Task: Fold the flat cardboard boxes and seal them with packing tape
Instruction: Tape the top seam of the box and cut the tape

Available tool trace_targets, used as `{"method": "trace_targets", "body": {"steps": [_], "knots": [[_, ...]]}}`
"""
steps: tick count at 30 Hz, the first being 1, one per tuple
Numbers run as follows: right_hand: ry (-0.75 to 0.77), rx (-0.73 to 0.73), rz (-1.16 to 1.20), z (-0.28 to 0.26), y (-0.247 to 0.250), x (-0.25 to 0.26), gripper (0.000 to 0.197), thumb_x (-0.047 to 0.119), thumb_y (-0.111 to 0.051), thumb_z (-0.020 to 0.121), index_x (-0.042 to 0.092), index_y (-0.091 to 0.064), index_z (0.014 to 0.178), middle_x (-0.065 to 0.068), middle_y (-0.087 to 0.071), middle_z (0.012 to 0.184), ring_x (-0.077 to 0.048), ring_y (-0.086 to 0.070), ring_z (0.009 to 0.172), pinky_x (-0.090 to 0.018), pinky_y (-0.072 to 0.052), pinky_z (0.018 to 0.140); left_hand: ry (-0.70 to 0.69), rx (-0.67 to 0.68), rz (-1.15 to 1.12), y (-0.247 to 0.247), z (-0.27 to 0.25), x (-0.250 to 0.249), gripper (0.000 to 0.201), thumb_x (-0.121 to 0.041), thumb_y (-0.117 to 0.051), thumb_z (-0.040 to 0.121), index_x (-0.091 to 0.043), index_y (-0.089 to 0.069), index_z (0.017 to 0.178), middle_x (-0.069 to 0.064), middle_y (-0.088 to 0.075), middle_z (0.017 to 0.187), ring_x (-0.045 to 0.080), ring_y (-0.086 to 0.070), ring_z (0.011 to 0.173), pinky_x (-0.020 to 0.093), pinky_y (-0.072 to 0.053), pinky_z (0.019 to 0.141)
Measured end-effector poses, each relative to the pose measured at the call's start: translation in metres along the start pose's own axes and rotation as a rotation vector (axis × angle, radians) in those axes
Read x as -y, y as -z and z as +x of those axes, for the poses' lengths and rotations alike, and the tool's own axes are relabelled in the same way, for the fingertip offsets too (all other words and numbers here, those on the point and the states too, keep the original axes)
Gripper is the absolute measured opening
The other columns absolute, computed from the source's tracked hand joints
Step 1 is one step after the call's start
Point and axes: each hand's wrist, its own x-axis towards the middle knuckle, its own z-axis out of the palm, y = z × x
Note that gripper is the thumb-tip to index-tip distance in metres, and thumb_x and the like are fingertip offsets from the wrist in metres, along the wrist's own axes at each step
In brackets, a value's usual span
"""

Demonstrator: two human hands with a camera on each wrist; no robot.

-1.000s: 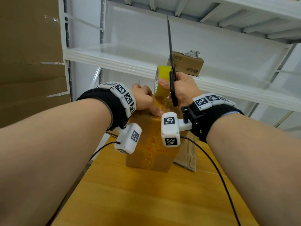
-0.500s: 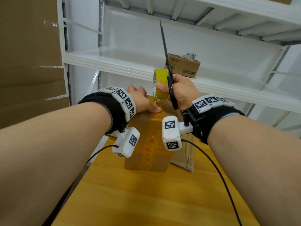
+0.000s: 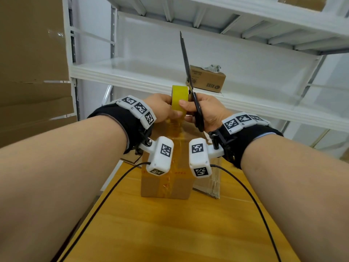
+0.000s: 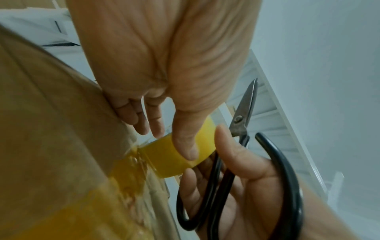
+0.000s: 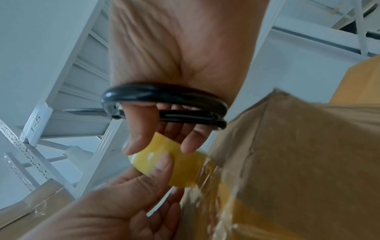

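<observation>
A folded cardboard box [image 3: 166, 186] stands on the wooden table [image 3: 170, 229], with yellow tape along its top and down its front. Above its far top edge is a yellow tape roll [image 3: 179, 97], and a strip of tape [image 3: 174, 127] runs from it down to the box. My left hand [image 3: 174, 114] grips the roll, thumb [image 4: 185, 146] on its face. My right hand [image 3: 188, 112] pinches the same roll [image 5: 164, 154] from the other side. It also holds black-handled scissors [image 3: 198, 114], closed, blades pointing up, thumb through one handle loop [image 5: 164, 97].
A small printed carton [image 3: 207, 81] sits on the white metal shelf [image 3: 132, 76] behind the box. Flat cardboard [image 3: 213, 184] leans behind the box at right. Large cardboard sheets [image 3: 32, 63] stand at left. Two black cables trail over the table.
My left hand has left the box top, where it pressed the tape, and now grips the roll. The roll and scissors have shifted slightly left.
</observation>
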Motion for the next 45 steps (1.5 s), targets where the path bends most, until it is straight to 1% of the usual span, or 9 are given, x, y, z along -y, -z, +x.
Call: {"method": "trace_targets", "body": {"steps": [7, 10, 14, 17, 19, 24, 31, 38, 45], "knots": [[-0.038, -0.094, -0.208, -0.018, 0.036, 0.0, 0.02, 0.02, -0.082, 0.078, 0.015, -0.066, 0.089, 0.011, -0.062, 0.054, -0.007, -0.053, 0.058, -0.029, -0.045, 0.069, -0.006, 0.009, -0.289, 0.004, -0.009, -0.005, 0.027, -0.006, -0.067, 0.086, -0.011, -0.069, 0.112, 0.01, -0.073, 0.104, 0.028, -0.069, 0.097, 0.048, -0.056, 0.085], [-0.142, -0.06, -0.422, -0.033, 0.064, -0.005, 0.049, 0.046, -0.083, 0.064, 0.015, -0.069, 0.1, 0.01, -0.064, 0.069, -0.009, -0.055, 0.07, -0.031, -0.045, 0.078, 0.002, 0.048, -0.337, 0.006, -0.01, -0.004, 0.025, -0.006, -0.063, 0.089, -0.009, -0.067, 0.113, 0.012, -0.073, 0.103, 0.03, -0.07, 0.095, 0.046, -0.058, 0.079], [-0.227, 0.036, -0.783, -0.051, 0.094, -0.009, 0.073, 0.076, -0.067, 0.06, 0.02, -0.064, 0.108, 0.0, -0.058, 0.08, -0.013, -0.051, 0.069, -0.026, -0.038, 0.063, -0.012, 0.064, -0.341, 0.005, -0.009, -0.004, 0.026, -0.005, -0.062, 0.089, -0.01, -0.067, 0.114, 0.009, -0.073, 0.104, 0.028, -0.069, 0.097, 0.044, -0.057, 0.083], [-0.24, 0.11, -0.91, -0.059, 0.11, -0.009, 0.1, 0.094, -0.064, 0.039, 0.019, -0.061, 0.105, -0.003, -0.051, 0.078, -0.013, -0.045, 0.067, -0.027, -0.038, 0.064, -0.015, 0.069, -0.349, 0.004, -0.009, -0.005, 0.024, -0.004, -0.061, 0.089, -0.013, -0.069, 0.109, 0.007, -0.074, 0.101, 0.027, -0.069, 0.098, 0.042, -0.057, 0.082], [-0.273, 0.162, -0.996, -0.063, 0.114, -0.008, 0.095, 0.094, -0.062, 0.039, 0.021, -0.06, 0.1, 0.003, -0.051, 0.077, -0.011, -0.045, 0.067, -0.029, -0.039, 0.07, -0.013, 0.069, -0.357, 0.003, -0.009, -0.005, 0.022, -0.003, -0.06, 0.089, -0.015, -0.069, 0.105, 0.007, -0.073, 0.102, 0.028, -0.068, 0.099, 0.042, -0.057, 0.081], [-0.257, 0.164, -1.244, -0.066, 0.111, -0.007, 0.054, 0.069, -0.066, 0.073, 0.024, -0.059, 0.103, 0.001, -0.061, 0.102, -0.016, -0.058, 0.096, -0.041, -0.044, 0.096, -0.041, 0.087, -0.315, 0.005, -0.009, -0.001, 0.022, -0.004, -0.059, 0.09, -0.019, -0.071, 0.1, 0.006, -0.072, 0.107, 0.027, -0.065, 0.105, 0.046, -0.052, 0.09], [-0.16, 0.088, -1.347, -0.052, 0.096, 0.006, 0.051, 0.063, -0.074, 0.073, 0.025, -0.059, 0.104, 0.006, -0.059, 0.098, -0.013, -0.055, 0.091, -0.034, -0.042, 0.084, -0.064, 0.136, -0.32, 0.006, -0.005, 0.003, 0.024, -0.003, -0.057, 0.091, -0.019, -0.072, 0.101, 0.008, -0.072, 0.107, 0.028, -0.065, 0.104, 0.041, -0.054, 0.082], [-0.194, 0.129, -1.432, -0.044, 0.092, 0.006, 0.058, 0.067, -0.073, 0.071, 0.024, -0.059, 0.107, 0.003, -0.061, 0.107, -0.019, -0.057, 0.102, -0.04, -0.045, 0.094, -0.082, 0.162, -0.339, 0.015, 0.001, 0.009, 0.025, -0.002, -0.056, 0.091, -0.019, -0.072, 0.101, 0.004, -0.074, 0.099, 0.024, -0.067, 0.099, 0.039, -0.055, 0.077], [-0.163, 0.16, -1.457, -0.033, 0.072, 0.006, 0.06, 0.068, -0.073, 0.069, 0.025, -0.059, 0.107, 0.004, -0.06, 0.105, -0.019, -0.056, 0.101, -0.038, -0.046, 0.091, -0.107, 0.247, -0.354, 0.013, 0.001, 0.01, 0.027, 0.0, -0.054, 0.091, -0.017, -0.07, 0.104, 0.005, -0.074, 0.102, 0.021, -0.07, 0.096, 0.033, -0.056, 0.074]]}}
